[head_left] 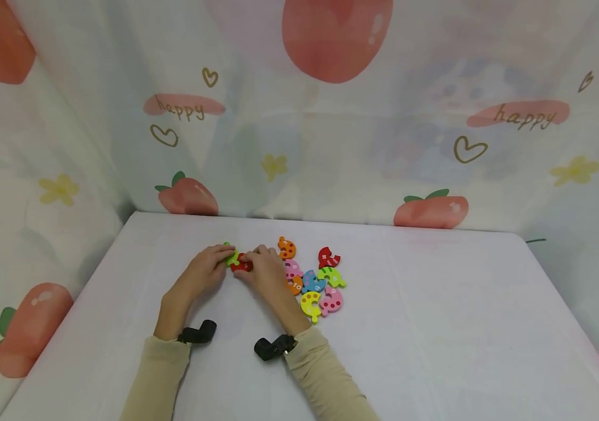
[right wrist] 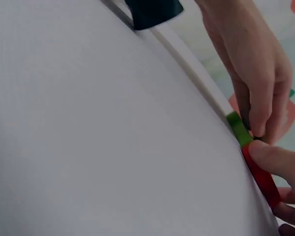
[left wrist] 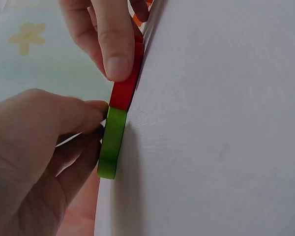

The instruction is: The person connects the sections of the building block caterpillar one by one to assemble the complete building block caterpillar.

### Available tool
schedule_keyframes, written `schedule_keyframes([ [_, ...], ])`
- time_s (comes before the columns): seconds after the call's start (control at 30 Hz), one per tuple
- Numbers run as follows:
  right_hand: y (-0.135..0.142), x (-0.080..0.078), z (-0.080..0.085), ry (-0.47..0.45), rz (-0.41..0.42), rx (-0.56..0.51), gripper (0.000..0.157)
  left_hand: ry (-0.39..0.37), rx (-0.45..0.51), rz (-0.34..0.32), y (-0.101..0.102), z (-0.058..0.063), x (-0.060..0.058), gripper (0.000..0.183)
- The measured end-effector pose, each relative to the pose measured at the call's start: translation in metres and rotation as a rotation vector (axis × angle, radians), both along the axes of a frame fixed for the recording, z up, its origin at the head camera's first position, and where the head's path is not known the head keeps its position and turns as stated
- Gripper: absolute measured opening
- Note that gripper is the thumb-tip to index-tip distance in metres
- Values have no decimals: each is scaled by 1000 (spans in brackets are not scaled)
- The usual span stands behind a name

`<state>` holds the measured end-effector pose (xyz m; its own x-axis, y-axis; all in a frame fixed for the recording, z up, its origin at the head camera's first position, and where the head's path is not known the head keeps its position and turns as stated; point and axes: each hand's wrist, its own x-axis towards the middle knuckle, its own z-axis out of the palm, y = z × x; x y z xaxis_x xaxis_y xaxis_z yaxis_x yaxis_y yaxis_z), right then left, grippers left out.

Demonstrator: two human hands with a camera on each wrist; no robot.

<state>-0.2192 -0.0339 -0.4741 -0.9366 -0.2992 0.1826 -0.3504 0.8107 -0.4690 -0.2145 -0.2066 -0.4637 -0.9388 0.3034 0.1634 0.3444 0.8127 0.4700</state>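
On the left half of the table, both hands are at two joined-up flat puzzle pieces. My left hand (head_left: 207, 268) pinches the green puzzle piece (left wrist: 113, 140) with its thumb and fingertips at the top face. My right hand (head_left: 267, 272) holds the red puzzle piece (head_left: 242, 264), its thumb (right wrist: 268, 155) against the side edge and its fingers around the far side. In the left wrist view the red and green pieces meet end to end, lying flat at the tabletop. Fingers cover part of both pieces in the head view.
Right of my right hand lie several numbered, spotted or striped pieces: an orange piece (head_left: 287, 248), a red piece marked 8 (head_left: 326, 258), a blue piece (head_left: 312, 282), a yellow piece (head_left: 310, 304) and others. A white cloth (head_left: 436, 327) covers the table; a printed curtain (head_left: 341, 146) stands behind.
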Motion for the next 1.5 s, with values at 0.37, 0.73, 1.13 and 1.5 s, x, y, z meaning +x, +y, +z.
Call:
schedule_keyframes([
  [0.37, 5, 2, 6, -72, 41, 0, 33, -34, 25, 84, 5, -1, 0, 37],
  [0.73, 9, 5, 3, -63, 62, 0, 35, 6, 8, 54, 10, 1, 5, 35],
  [1.13, 82, -5, 16, -54, 108, -200, 33, 9, -161, 31, 19, 4, 10, 40],
  [1.5, 119, -23, 7, -74, 56, -192, 39, -21, -90, 15, -3, 2, 4, 37],
])
